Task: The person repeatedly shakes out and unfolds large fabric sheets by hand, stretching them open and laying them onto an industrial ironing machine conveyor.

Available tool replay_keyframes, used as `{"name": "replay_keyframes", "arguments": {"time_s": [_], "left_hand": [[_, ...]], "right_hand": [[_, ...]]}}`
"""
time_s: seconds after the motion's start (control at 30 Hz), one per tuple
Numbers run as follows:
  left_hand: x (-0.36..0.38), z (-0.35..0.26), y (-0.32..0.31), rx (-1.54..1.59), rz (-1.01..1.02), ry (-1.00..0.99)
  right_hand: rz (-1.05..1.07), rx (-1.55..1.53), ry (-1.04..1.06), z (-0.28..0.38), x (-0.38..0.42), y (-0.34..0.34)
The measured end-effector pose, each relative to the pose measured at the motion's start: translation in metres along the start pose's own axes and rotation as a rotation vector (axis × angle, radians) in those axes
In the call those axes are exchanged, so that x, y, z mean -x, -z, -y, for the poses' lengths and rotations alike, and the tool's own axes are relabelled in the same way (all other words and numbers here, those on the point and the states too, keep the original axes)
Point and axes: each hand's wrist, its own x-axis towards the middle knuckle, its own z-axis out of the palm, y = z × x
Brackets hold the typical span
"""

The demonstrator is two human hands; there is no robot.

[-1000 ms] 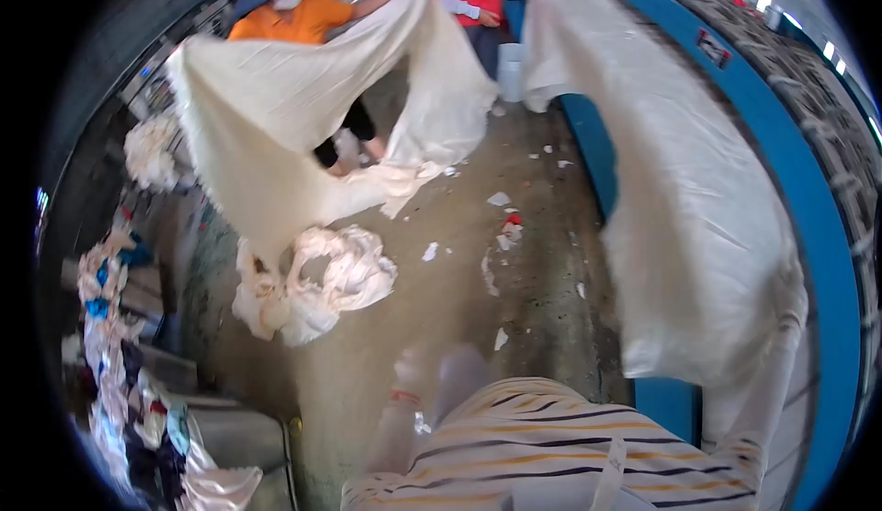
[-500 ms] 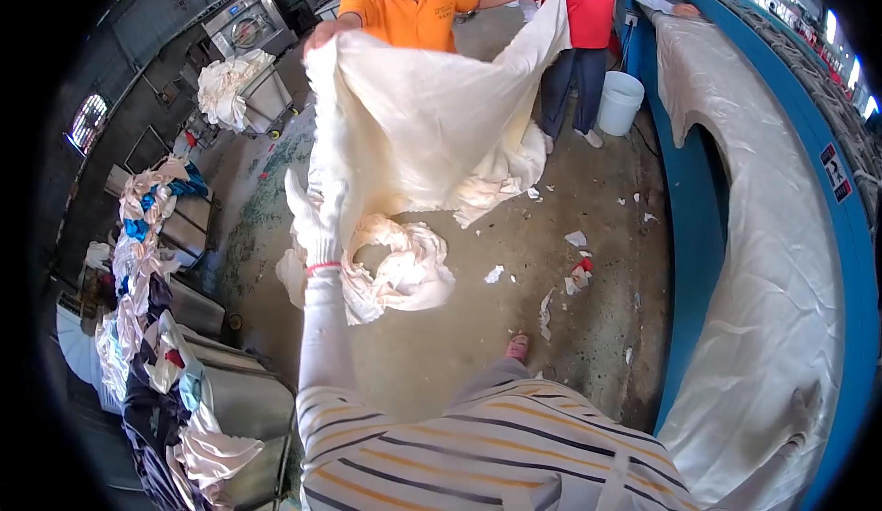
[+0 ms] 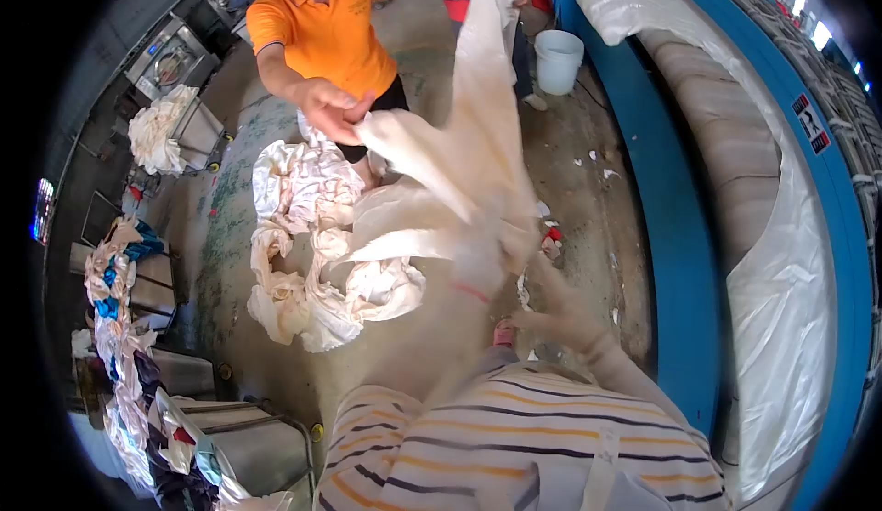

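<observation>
A large cream cloth (image 3: 491, 116) hangs in front of me, stretched between my left hand and a co-worker in an orange shirt. My left hand (image 3: 487, 252), in a white glove with a red cuff band, is motion-blurred where the cloth's folds gather, and it appears closed on them. Lower and to the right, my right hand (image 3: 556, 313) is also blurred. Its fingers look spread, with nothing seen in them, near the cloth's lower end. The co-worker's hand (image 3: 333, 107) is at the cloth's left corner; their other hand is up at its top edge.
A heap of pale cloths (image 3: 312, 235) lies on the floor. On the right runs a blue machine (image 3: 671, 235) with a white sheet (image 3: 781, 300) over its padded bed. A white bucket (image 3: 559, 62) stands behind. Metal carts (image 3: 248, 437) with laundry line the left, and scraps litter the floor.
My left hand has moved right with the cloth, which has gone from spread wide to gathered. My right hand has left the machine's sheet. The orange-shirted co-worker appears closer and further left.
</observation>
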Motion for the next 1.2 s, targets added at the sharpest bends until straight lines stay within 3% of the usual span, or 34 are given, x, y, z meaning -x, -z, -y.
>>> {"name": "replay_keyframes", "arguments": {"time_s": [0.07, 0.1, 0.13, 0.17, 0.23, 0.3, 0.37, 0.43, 0.53, 0.63, 0.73, 0.77, 0.87, 0.97, 1.07, 1.13, 1.17, 1.2], "left_hand": [[0.038, -0.014, -0.039, 0.723, 0.097, 0.373], [0.056, -0.005, -0.049, 0.562, 0.119, 0.294], [0.065, 0.001, -0.052, 0.590, 0.136, 0.274], [0.075, 0.008, -0.054, 0.618, 0.155, 0.254], [0.085, 0.025, -0.048, 1.112, 0.261, 0.337], [0.083, 0.066, -0.037, 1.664, 0.553, 0.478], [0.079, 0.132, -0.035, 1.357, 0.468, 0.417], [0.094, 0.076, -0.026, 1.225, 0.361, 0.534], [0.134, -0.008, -0.050, 1.278, 0.325, 0.569], [0.181, 0.012, -0.117, 1.436, 0.333, 0.442], [0.244, -0.011, -0.154, 1.483, 0.398, 0.778], [0.252, -0.010, -0.155, 1.487, 0.453, 0.727], [0.254, -0.004, -0.141, 1.559, 0.550, 0.598], [0.260, -0.005, -0.132, 1.506, 0.358, 0.505], [0.228, 0.056, -0.117, 1.032, 0.237, 0.128], [0.203, 0.074, -0.079, 1.304, 0.314, 0.154], [0.195, 0.076, -0.059, 1.185, 0.187, 0.205], [0.186, 0.079, -0.037, 1.061, 0.065, 0.253]], "right_hand": [[-0.070, 0.022, 0.160, -0.008, -0.010, -0.011], [-0.064, -0.023, 0.113, -0.019, -0.003, -0.017], [-0.061, -0.068, 0.066, -0.031, 0.003, -0.023], [-0.021, -0.166, -0.107, -0.053, 0.021, -0.028], [0.087, -0.188, -0.219, -0.069, 0.063, -0.009], [0.218, -0.044, -0.097, -0.069, 0.110, 0.028], [0.310, -0.033, -0.016, -0.050, 0.150, 0.060], [0.269, -0.024, -0.032, -0.036, 0.186, 0.074], [0.001, 0.110, -0.202, -0.016, 0.234, 0.079], [-0.239, 0.370, -0.244, 0.008, 0.243, 0.064], [-0.352, 0.144, -0.101, -0.014, 0.245, 0.050], [-0.372, 0.026, -0.052, -0.018, 0.249, 0.049], [-0.271, -0.106, 0.002, -0.029, 0.280, 0.069], [-0.092, -0.101, -0.060, -0.012, 0.309, 0.085], [-0.116, 0.378, 0.458, -0.005, 0.330, 0.074], [0.008, 0.531, 0.322, 0.012, 0.349, 0.093], [0.068, 0.604, 0.250, 0.020, 0.360, 0.105], [-0.031, 0.554, 0.289, 0.022, 0.374, 0.114]]}}
